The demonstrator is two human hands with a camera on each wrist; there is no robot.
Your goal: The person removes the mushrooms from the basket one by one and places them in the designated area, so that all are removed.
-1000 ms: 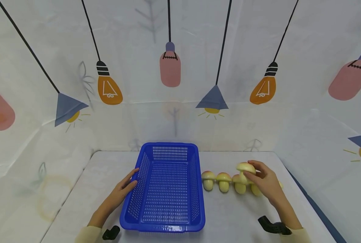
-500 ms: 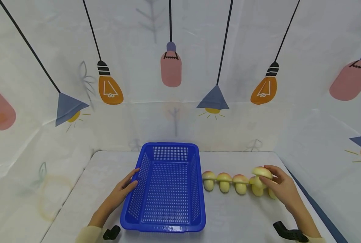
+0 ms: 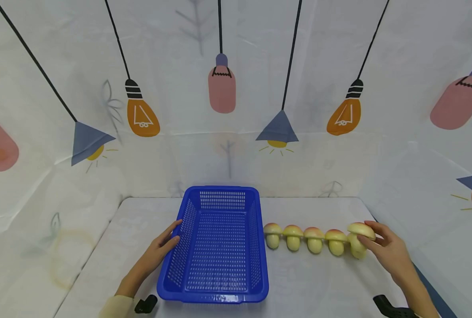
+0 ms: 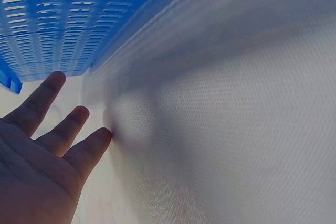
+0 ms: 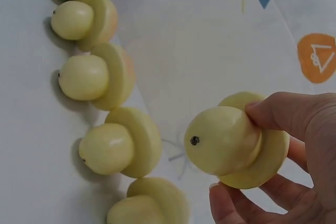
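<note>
My right hand (image 3: 387, 249) grips a yellow toy mushroom (image 3: 361, 230) by its cap, thumb on one side and fingers on the other. In the right wrist view, the held mushroom (image 5: 223, 140) points its stem's dark-marked end toward the camera, apart from the others. Several similar mushrooms lie in a line on the table, such as a red-tinged one (image 3: 313, 240); the held one partly covers the rightmost (image 3: 357, 251) in the head view. My left hand (image 3: 156, 254) rests with extended fingers against the left side of a blue plastic basket (image 3: 220, 298), which holds nothing.
White table (image 3: 311, 287) lies under everything, its back edge meeting a white sheet (image 3: 228, 168) printed with hanging lamps. The mushroom row starts right beside the basket's right wall and runs rightward.
My right hand has carried the held mushroom rightward along the row and slightly nearer, uncovering the mushrooms it passed. Left hand and basket stay in place.
</note>
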